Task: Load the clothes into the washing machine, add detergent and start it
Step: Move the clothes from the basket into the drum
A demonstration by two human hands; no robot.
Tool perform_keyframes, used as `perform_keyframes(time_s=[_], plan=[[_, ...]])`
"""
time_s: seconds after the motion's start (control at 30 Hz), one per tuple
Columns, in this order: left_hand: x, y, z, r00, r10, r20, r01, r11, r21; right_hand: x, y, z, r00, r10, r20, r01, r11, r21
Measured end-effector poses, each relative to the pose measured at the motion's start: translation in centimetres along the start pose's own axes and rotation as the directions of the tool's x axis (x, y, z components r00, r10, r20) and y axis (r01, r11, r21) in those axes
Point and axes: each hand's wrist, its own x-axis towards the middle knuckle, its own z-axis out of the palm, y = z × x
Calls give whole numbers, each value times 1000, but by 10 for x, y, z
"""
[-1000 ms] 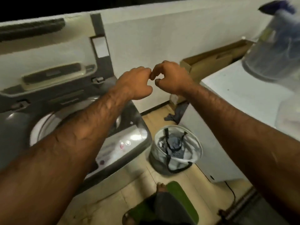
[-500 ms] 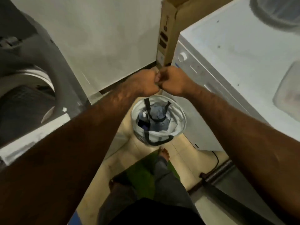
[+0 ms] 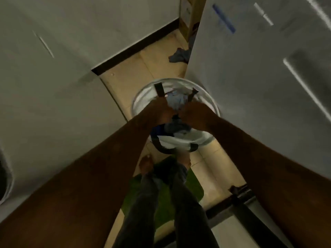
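A round white laundry basket [image 3: 141,97] with dark strap handles stands on the tiled floor between two machines. Blue and pale clothes [image 3: 176,102] lie inside it. My left hand [image 3: 162,111] and my right hand [image 3: 194,116] are down in the basket, side by side, fingers curled on top of the clothes. The blur hides whether any cloth is gripped. The washing machine's pale side [image 3: 53,113] fills the left, with a sliver of its drum opening [image 3: 4,185] at the far left edge.
A second white appliance [image 3: 268,86] rises close on the right. A blue cloth [image 3: 179,56] lies on the floor behind the basket, by a cardboard box [image 3: 186,17]. My legs and bare feet stand on a green mat [image 3: 163,203]. A dark threshold rail [image 3: 232,197] crosses at lower right.
My view has tipped from the washer's top down to the floor. Both fists have dropped from chest height into the basket, and they are now slightly apart.
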Motion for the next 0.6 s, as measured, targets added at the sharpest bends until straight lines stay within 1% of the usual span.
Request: perform_keyframes(time_s=[0.07,0.1,0.13,0.2,0.23,0.27,0.33,0.37,0.43,0.5,0.53,0.6], plan=[[39,-25,28,993,-115,-35,114,992,-47,41,27,34,997,61,51,-60,998,-16],[55,-39,41,988,-150,-20,149,987,-60,59,41,50,994,95,55,-95,995,7],[76,-54,55,989,-149,-15,147,985,-90,79,53,66,988,138,68,-142,988,57],[114,-79,76,989,-145,5,144,975,-170,117,77,94,979,200,49,-205,964,167],[130,-88,85,989,-148,29,151,974,-171,134,88,107,975,220,36,-223,954,199],[143,-97,92,987,-157,34,160,978,-137,148,97,116,970,240,37,-242,946,217],[173,-111,108,985,-165,40,169,977,-127,180,116,134,965,264,-4,-256,940,224],[189,-117,114,987,-158,42,162,980,-118,195,125,141,959,281,-40,-265,936,232],[214,-128,124,995,-96,-6,95,992,-86,218,136,149,954,285,-90,-255,934,252],[237,-136,131,992,-8,-126,0,998,-62,239,144,155,965,225,-136,-184,948,262],[247,-139,133,979,25,-204,-39,997,-64,246,145,154,965,207,-160,-162,953,257],[263,-140,135,962,74,-264,-99,991,-84,259,146,152,959,166,-229,-105,960,258]])
